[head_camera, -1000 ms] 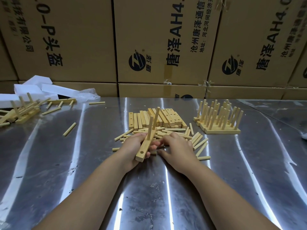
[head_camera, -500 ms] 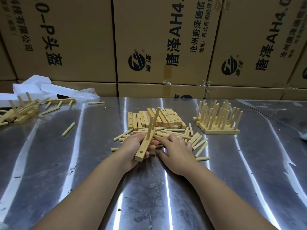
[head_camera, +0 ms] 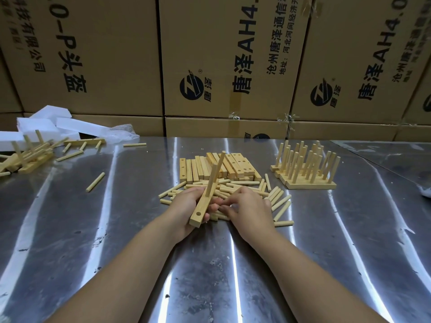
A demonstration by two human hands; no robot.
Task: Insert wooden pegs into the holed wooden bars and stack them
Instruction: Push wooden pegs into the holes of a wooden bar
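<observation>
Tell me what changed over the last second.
Hardly anything. The right hand only shifted its fingers slightly among the loose pegs; whether it has picked one up is unclear. The left hand keeps gripping the bar with two pegs upright, and the bar pile and finished stack stayed put.

Only the person's arms and hands show. The bare left forearm [head_camera: 130, 264] fills the lower left of the frame and the bare right forearm [head_camera: 303, 259] the lower right. Each is uncovered along its whole visible length, broad at the bottom edge and narrowing to a slim wrist. The bare left hand [head_camera: 186, 206] and the bare right hand [head_camera: 249, 208], near the centre of the frame, are uncovered as well, wrists and fingers alike. The fingernails are too small to make out.
</observation>
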